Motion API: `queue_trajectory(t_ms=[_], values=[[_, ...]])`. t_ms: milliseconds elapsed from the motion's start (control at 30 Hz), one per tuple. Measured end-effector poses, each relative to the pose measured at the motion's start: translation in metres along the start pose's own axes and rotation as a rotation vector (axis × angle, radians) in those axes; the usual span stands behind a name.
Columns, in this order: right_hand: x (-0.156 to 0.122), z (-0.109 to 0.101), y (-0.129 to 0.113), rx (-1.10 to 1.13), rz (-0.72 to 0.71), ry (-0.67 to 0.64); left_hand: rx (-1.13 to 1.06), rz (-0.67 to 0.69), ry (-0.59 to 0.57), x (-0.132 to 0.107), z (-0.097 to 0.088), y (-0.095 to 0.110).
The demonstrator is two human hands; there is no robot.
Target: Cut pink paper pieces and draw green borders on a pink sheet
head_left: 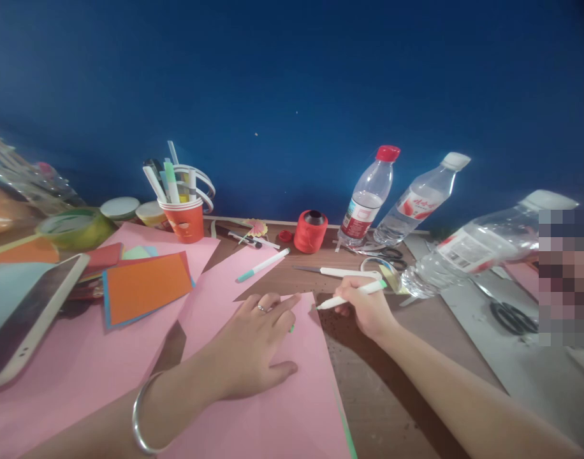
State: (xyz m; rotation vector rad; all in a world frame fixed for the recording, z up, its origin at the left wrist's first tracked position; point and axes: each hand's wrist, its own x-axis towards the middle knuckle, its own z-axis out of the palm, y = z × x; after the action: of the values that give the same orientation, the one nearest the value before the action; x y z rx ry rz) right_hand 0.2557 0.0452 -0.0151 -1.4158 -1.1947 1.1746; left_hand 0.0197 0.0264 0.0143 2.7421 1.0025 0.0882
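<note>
My left hand (254,347) lies flat, fingers spread, on a pink paper sheet (292,408) in front of me; a ring shows on one finger and a silver bangle on the wrist. My right hand (366,309) is closed around a white pen with a green end (352,295), its tip at the sheet's upper right corner. A second white-and-green pen (263,264) lies loose just beyond the sheet.
An orange cup of pens (183,210), a red thread spool (310,231), three plastic water bottles (368,197), scissors (387,253), tape rolls (76,226), coloured card (146,287) and a phone (19,319) crowd the desk. A blue wall stands behind.
</note>
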Motion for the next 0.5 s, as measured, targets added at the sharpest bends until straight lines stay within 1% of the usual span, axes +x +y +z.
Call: queue_trajectory(t_ms=[67,267,367,433,500], values=[[0.0002,-0.0004,0.0011,0.042,-0.004,0.032,-0.009,-0.003,0.006,-0.0006,0.001,0.0],[-0.0036,0.0032,-0.0044,0.054,-0.043,0.062,0.008,-0.004,0.032,-0.0015,0.0021,-0.0033],[-0.0048,0.0041,-0.0066,0.022,-0.034,0.047,0.054,-0.007,0.05,-0.0021,0.0044,-0.0065],[-0.0055,0.0041,-0.0069,-0.035,-0.024,0.015,0.084,0.019,0.054,-0.0029,0.0071,-0.0083],[-0.0066,0.0043,-0.0065,-0.114,-0.046,-0.016,0.101,0.048,0.04,-0.0035,0.01,-0.0094]])
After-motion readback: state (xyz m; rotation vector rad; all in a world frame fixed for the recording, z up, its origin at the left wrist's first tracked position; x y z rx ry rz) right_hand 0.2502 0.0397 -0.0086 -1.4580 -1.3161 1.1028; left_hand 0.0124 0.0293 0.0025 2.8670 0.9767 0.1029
